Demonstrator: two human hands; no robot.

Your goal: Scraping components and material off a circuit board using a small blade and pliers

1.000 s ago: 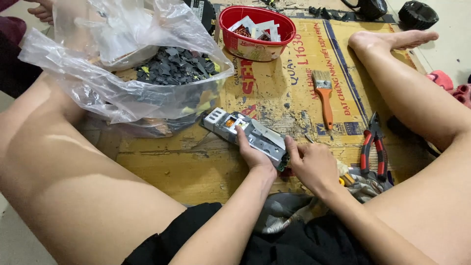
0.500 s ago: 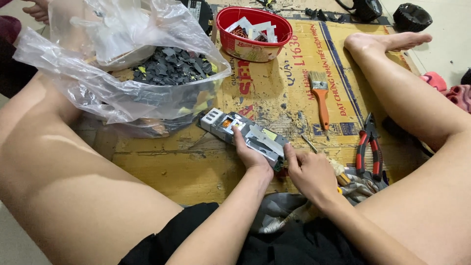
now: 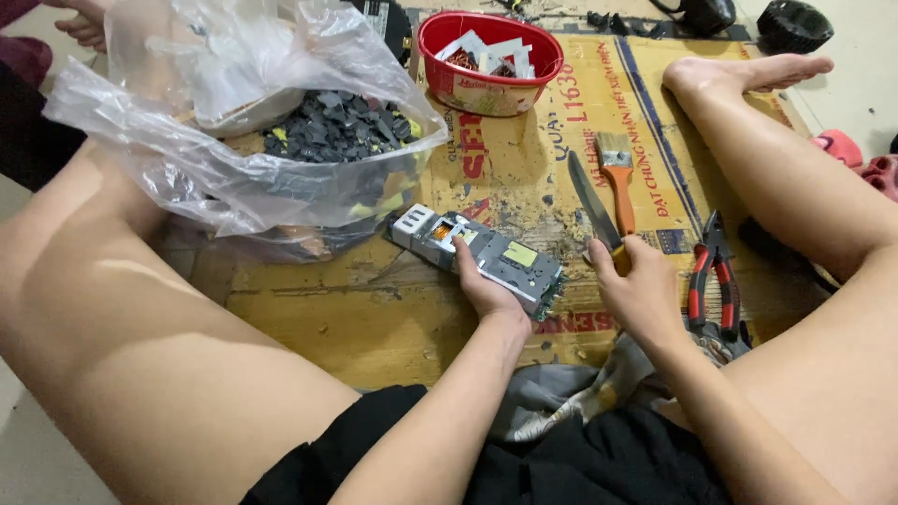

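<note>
Left hand (image 3: pixel 486 290): it lies on the grey electronics board (image 3: pixel 477 252), palm down near the board's near end, my fingers (image 3: pixel 465 254) pressed together along its top and pinning it flat.

Right hand (image 3: pixel 641 290): my fingers are curled shut around the handle of a knife (image 3: pixel 591 208), whose dark blade points away from me and tilts left, its tip above the cardboard.

Electronics board: a long grey unit with a yellow-green patch and a small copper coil, lying slantwise on the cardboard sheet (image 3: pixel 374 318) between my legs, just below the bag.

Cardboard sheet: yellow-brown, printed, littered with dark crumbs around the board.

Plastic bag (image 3: pixel 234 168): clear and crumpled, draped over a tub of black broken pieces (image 3: pixel 337 126), left of the board and almost touching its far end.

Red bowl (image 3: pixel 489 61): at the far side, holding white and grey scraps.

Paintbrush (image 3: pixel 617 178): orange handle, lying just right of the knife blade.

Pliers (image 3: pixel 716 281): red and black handles, on the floor right of my right hand, close beside my leg.
</note>
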